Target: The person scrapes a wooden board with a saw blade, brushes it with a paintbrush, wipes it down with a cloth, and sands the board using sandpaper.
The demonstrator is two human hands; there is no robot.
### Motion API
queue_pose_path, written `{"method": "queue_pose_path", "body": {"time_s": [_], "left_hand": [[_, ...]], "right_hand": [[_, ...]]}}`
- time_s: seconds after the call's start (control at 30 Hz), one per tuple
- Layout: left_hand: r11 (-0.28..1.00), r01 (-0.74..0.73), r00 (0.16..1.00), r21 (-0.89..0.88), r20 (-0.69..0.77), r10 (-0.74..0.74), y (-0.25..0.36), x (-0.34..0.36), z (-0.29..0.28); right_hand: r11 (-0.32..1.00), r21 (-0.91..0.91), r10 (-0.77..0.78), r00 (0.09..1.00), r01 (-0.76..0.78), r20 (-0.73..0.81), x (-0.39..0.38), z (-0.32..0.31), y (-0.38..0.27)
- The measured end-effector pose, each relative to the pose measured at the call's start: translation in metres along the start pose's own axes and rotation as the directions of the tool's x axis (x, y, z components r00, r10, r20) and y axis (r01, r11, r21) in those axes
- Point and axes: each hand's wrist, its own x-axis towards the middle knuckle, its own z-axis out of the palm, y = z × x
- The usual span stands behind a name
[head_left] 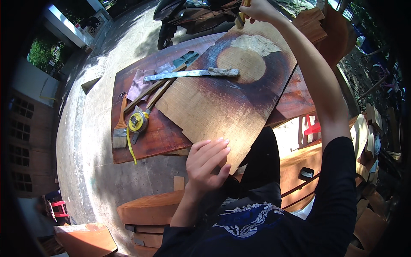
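Note:
A rough wooden board (214,115) lies across a reddish wooden tabletop (167,139), its near corner reaching toward my lap. A dark scorched-looking ring surrounds a pale round patch on it. My left hand (208,163) rests on the board's near edge, fingers stretched out, holding nothing. At the far end my right hand (258,10) is closed around the yellow handle of a brush (240,20), whose head is at the board's far edge. A long metal blade with a wrapped handle (182,74) lies across the board's left side.
On the tabletop's left are a wide paintbrush (120,128), a yellow tape measure (138,122), a purple cloth (140,84) and wooden strips (157,95). A motorbike (188,19) stands beyond. Wood pieces (147,209) are stacked near me, with more at right (374,218).

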Motion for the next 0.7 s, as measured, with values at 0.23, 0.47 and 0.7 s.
{"method": "queue_pose_path", "body": {"time_s": [0.23,0.47,0.7], "left_hand": [[0.880,0.154,0.974,0.449,0.082,-0.212,-0.085,0.102,-0.046],[0.838,0.185,0.867,0.514,0.316,-0.385,-0.176,0.170,-0.039],[0.857,0.115,0.940,0.503,0.224,-0.257,-0.184,0.189,-0.066]], "right_hand": [[0.899,-0.435,-0.170,0.873,-0.053,-0.457,-0.003,-0.002,0.012],[0.931,-0.328,-0.239,0.946,0.159,-0.220,-0.042,-0.034,0.016],[0.991,0.067,-0.094,0.967,0.113,-0.237,-0.112,-0.095,-0.041]]}}
